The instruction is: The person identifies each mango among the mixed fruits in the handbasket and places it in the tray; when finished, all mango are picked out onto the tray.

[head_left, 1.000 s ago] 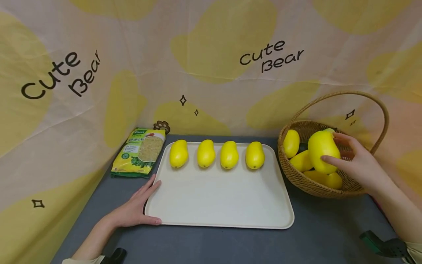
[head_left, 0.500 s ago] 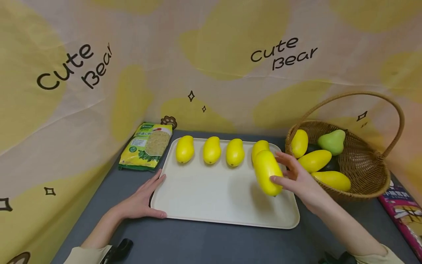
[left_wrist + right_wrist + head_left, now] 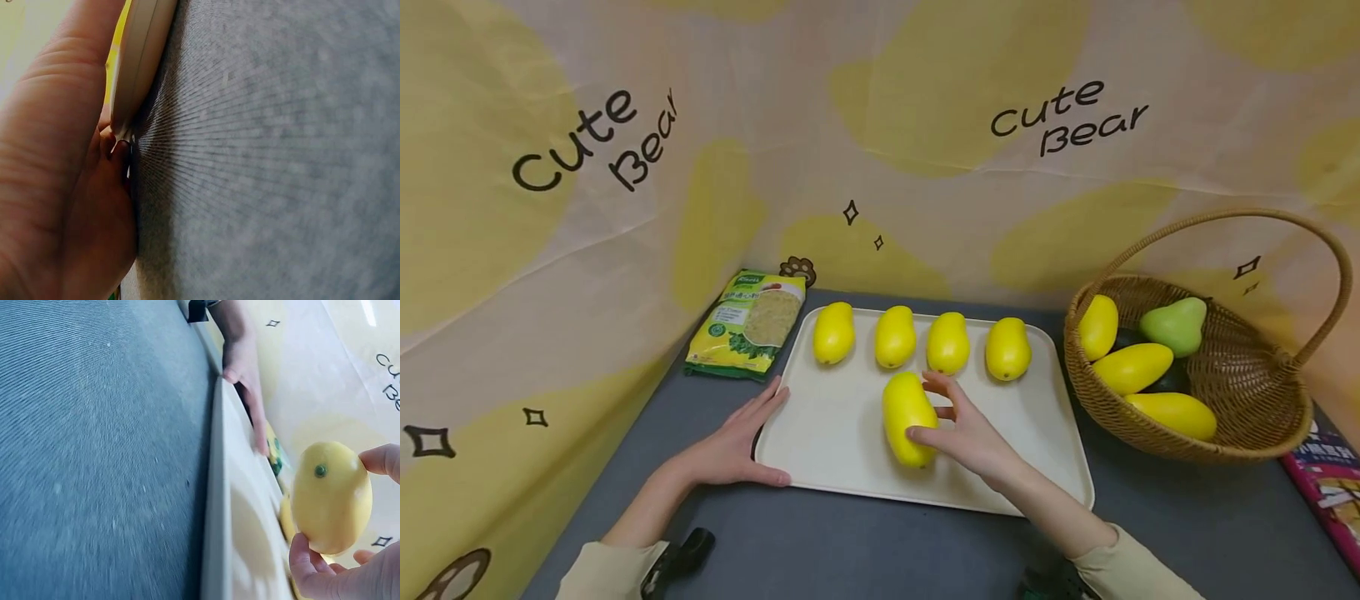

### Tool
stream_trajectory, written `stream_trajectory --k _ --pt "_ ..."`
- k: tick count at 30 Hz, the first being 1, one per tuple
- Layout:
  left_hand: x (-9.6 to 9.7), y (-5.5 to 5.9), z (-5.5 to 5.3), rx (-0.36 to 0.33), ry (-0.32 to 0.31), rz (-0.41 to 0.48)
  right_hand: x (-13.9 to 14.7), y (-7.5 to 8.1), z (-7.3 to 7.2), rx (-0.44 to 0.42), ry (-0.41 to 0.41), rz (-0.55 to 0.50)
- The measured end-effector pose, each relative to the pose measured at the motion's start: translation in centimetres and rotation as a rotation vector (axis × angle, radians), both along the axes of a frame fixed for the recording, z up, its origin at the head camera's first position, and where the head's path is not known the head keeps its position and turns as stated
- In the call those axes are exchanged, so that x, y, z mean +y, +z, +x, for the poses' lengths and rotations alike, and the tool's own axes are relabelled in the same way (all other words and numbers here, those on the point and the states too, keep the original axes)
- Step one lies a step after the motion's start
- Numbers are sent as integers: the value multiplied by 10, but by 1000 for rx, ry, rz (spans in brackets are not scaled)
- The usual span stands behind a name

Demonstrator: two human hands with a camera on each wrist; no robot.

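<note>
My right hand (image 3: 973, 437) pinches a yellow mango (image 3: 908, 419) between thumb and fingers, holding it over the middle of the white tray (image 3: 835, 433). In the right wrist view the mango (image 3: 331, 497) shows a small green spot on its end and hangs above the tray's surface. A row of several like mangoes (image 3: 947, 343) lies along the tray's far side. At the tray's left end, my left hand (image 3: 730, 446) rests with spread, fairly straight fingers, the thumb at the front corner and the fingertips on the left rim. The left wrist view shows this hand (image 3: 56, 156) low beside the tray.
A wicker basket (image 3: 1240, 350) with a tall handle stands right of the tray, holding yellow mangoes, a green pear (image 3: 1174, 327) and dark items. Behind the left hand lies a yellow-green food bag (image 3: 748, 325). A pink packet (image 3: 1326, 475) is at the far right.
My right hand has lifted a mango out of the basket and carried it left over the tray's middle. The left hand stays at the tray's left end while the head view shifts slightly.
</note>
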State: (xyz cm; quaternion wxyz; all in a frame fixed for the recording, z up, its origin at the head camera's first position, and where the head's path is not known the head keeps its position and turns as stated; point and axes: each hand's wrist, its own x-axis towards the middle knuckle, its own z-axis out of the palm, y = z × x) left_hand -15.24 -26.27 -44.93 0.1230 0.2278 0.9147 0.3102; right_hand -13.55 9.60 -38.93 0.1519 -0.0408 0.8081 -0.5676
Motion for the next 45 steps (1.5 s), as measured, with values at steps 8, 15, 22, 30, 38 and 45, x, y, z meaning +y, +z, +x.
stream_trajectory --k 8,15,22,30,38,45 --pt "1 2 -1 -16 5 -13 -43 -15 -6 33 84 8" --pt "-1 0 -1 -10 -11 -7 -77 -25 -12 159 185 82" --pt "0 -1 -3 -29 -7 -8 -101 -27 -15 212 215 123" --pt "-1 1 0 -36 -18 6 -120 -33 -15 281 208 203" --pt "-2 3 2 -47 -21 16 -124 -39 -9 349 186 273" --pt "0 7 3 -61 -23 18 -115 -35 -12 274 257 177"
